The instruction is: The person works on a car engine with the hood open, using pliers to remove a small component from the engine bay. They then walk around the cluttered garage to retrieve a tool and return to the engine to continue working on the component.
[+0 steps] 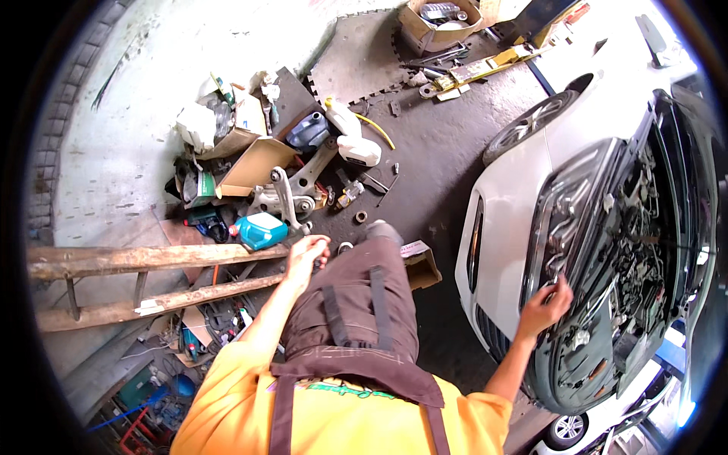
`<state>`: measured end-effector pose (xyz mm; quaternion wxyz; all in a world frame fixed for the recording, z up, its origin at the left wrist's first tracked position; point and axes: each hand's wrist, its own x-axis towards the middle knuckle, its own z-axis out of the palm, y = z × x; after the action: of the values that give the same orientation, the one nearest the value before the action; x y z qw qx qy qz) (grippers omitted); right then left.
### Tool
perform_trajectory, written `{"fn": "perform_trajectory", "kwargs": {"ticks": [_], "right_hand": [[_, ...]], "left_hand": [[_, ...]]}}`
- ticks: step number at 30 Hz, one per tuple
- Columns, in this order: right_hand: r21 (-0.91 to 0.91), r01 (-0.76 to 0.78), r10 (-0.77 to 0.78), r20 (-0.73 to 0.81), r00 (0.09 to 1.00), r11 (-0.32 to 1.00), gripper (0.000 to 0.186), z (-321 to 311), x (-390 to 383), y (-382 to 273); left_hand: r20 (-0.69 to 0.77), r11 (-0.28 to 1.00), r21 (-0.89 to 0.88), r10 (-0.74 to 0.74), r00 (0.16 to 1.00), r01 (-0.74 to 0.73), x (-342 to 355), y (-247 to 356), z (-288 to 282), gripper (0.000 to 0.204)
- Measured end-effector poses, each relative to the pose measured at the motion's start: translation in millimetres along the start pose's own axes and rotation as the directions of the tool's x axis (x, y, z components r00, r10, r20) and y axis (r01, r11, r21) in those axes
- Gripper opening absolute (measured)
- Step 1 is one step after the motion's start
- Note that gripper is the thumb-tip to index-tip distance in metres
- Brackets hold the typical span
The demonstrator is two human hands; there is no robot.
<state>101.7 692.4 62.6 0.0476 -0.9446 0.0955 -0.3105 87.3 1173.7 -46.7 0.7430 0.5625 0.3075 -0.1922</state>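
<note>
My right hand [546,305] is raised over the front of a white car [497,220], beside its headlight [569,201] and the edge of the exposed engine bay [633,235]. Its fingers are pinched together, and whatever they hold is too small to make out. Out to the left, in front of my dark work trousers, my left hand [307,262] has its fingers curled in. Their inner side is hidden, so I cannot tell if anything is in them. Near that hand are a teal jug [262,230] and a metal suspension arm [284,197].
A wooden ladder [152,259] lies at the left, with jumbled tools and parts below it. Past my feet are an open carton [254,167], white jugs [358,150] and a metal ring [361,217]. A small cardboard box [422,267] stands by my leg; a yellow jack [485,70] lies farther off.
</note>
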Motion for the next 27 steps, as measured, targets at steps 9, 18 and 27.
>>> {"fn": "perform_trajectory", "kwargs": {"ticks": [9,18,27], "right_hand": [[0.599,-0.660,0.324,0.579,0.748,0.454,0.021,106,118,-72],[0.257,-0.056,-0.104,-0.176,0.979,-0.965,0.019,106,509,-167],[0.149,-0.005,-0.031,-0.175,0.984,-0.989,0.019,278,663,-189]], "left_hand": [[0.124,0.992,0.099,-0.094,0.988,0.081,171,87,160,0.017],[0.191,0.998,0.020,-0.059,0.980,0.056,301,227,296,0.021],[0.138,0.987,-0.037,-0.151,0.979,0.157,463,285,337,0.022]]}}
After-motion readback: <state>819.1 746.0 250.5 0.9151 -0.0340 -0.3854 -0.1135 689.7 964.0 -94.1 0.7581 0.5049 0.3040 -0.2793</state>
